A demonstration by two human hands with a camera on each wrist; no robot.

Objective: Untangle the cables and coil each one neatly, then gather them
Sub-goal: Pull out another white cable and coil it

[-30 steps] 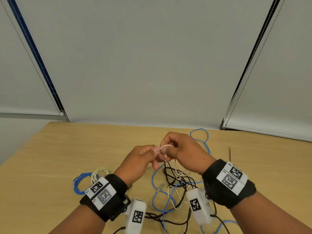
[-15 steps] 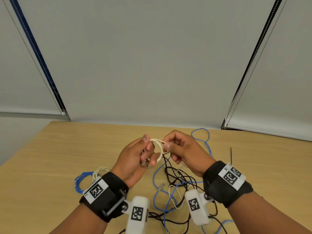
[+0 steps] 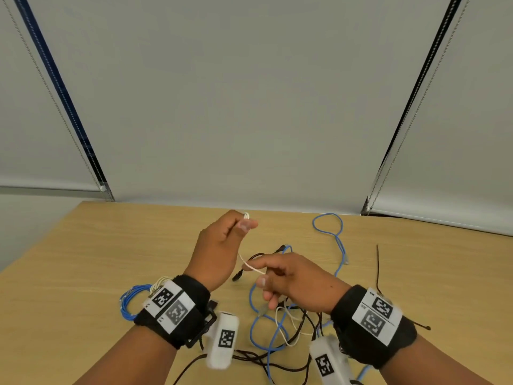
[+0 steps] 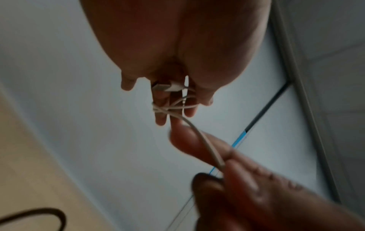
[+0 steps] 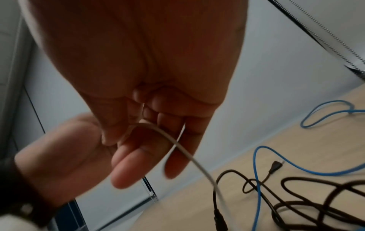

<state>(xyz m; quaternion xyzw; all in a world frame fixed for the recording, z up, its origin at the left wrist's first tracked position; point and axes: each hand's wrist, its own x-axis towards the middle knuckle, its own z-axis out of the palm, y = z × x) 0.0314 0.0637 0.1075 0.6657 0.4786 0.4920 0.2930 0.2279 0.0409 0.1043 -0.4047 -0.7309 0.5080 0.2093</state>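
Note:
My left hand point(image 3: 222, 245) is raised over the wooden table point(image 3: 83, 259) and holds small loops of a thin white cable point(image 3: 251, 268) wound round its fingers point(image 4: 173, 107), with the white plug point(image 4: 169, 87) against the palm. The cable runs down to my right hand point(image 3: 286, 276), which pinches it between thumb and forefinger point(image 5: 138, 129), lower and nearer to me. Under the right hand lies a tangle of black cable point(image 3: 277, 359), blue cable point(image 3: 277, 323) and more white cable point(image 3: 288, 326).
A coiled blue and white bundle point(image 3: 136, 298) lies by my left wrist. A blue loop point(image 3: 327, 226) stretches toward the far table edge. A thin black strip point(image 3: 378, 265) lies to the right. Window blinds point(image 3: 249, 107) rise behind the table.
The hands were close together working a white loop. Now the left hand has risen away with the loops, and the right has dropped toward me, drawing the cable out between them.

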